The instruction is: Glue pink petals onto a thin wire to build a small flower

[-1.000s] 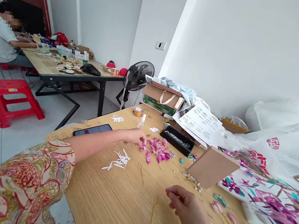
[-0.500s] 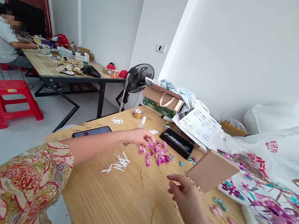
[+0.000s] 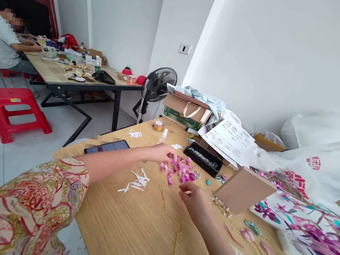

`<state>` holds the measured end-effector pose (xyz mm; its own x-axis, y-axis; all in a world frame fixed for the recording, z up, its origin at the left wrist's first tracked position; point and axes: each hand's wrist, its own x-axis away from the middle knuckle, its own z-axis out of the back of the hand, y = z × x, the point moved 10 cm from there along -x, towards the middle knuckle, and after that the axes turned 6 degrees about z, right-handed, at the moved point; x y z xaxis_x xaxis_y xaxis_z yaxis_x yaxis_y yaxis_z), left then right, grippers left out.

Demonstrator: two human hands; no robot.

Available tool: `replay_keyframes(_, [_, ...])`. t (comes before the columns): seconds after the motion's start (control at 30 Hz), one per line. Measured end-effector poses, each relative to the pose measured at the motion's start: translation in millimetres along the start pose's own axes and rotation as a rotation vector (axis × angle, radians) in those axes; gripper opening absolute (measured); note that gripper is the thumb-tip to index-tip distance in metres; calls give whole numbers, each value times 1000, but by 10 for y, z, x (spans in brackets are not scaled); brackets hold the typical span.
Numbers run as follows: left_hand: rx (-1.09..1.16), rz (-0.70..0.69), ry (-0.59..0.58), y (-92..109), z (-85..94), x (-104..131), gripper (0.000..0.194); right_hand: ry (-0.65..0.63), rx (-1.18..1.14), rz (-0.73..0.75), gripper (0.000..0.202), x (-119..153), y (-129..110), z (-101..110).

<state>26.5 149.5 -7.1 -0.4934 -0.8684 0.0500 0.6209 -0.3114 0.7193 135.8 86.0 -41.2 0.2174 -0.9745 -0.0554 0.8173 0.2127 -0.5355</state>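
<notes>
My left hand point(image 3: 163, 153) reaches across to the far left edge of a loose pile of pink fabric-like petals point(image 3: 179, 170). Its fingers are bent together at the pile; what they pinch is too small to make out. Just at the near right side of that pile hovers my right hand point(image 3: 194, 198), fingers loosely curled and slightly apart, with nothing visible in them. White petal-shaped strips point(image 3: 139, 180) lie left of the hands. Two twisted gold wires lie on the wood: one looped wire point(image 3: 162, 198) between the hands and a second gold wire point(image 3: 176, 241) nearer me.
Behind the petals stand a small clear bottle point(image 3: 164, 135) and a black tray point(image 3: 203, 158). A wooden block point(image 3: 244, 191) stands right, beside pearl-like beads point(image 3: 223, 208) and a floral-patterned cloth point(image 3: 312, 229). A phone point(image 3: 108, 146) lies left. A co-worker point(image 3: 0, 38) sits at another table.
My right hand has moved left and slightly up, to the edge of the pink petals. My left hand stays at the pile. The view has shifted slightly.
</notes>
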Motion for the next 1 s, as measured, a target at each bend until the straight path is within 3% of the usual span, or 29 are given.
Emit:
replay_keyframes(0.17, [-78,-7,14,-8,-19,-32,23,-11,95,94,15,-220,-166,-152])
replay_keyframes(0.37, [-187,-16,38,-90,-56,-99,25,2,89,128,15,-304,-222,-234])
replay_keyframes(0.6, [-263,-80,77,-156,-67,-144,22,63,-142,34,13,-276,-13,-139])
replay_keyframes(0.8, [-294,-234,146,131,-7,-63,30,26,-491,-88,24,-178,185,-90])
replay_keyframes(0.93, [-228,-442,-14,444,-236,63,31,-8,-677,-89,30,-98,103,-45])
replay_keyframes(1.0, [-138,-449,-116,475,-346,73,20,-34,-755,-84,30,-56,60,-38])
